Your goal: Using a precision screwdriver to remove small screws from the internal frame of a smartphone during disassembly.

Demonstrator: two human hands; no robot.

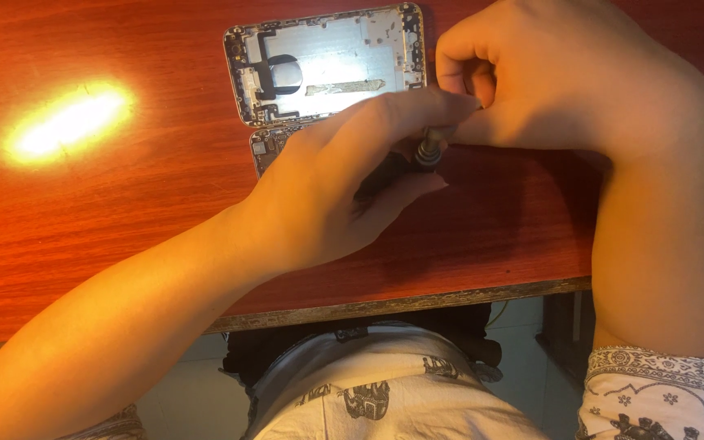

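On red table [124, 212], two hands, one screwdriver [428, 151], one phone shell [327, 61]

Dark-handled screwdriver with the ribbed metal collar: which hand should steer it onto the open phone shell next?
Probably the left hand: it already grips the dark-handled screwdriver, tip hidden. The right hand is curled by the silver phone shell.

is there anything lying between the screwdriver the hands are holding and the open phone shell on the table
Nothing visible. The screwdriver, held by the left hand and right hand, sits right beside the phone shell; the hands hide its tip.
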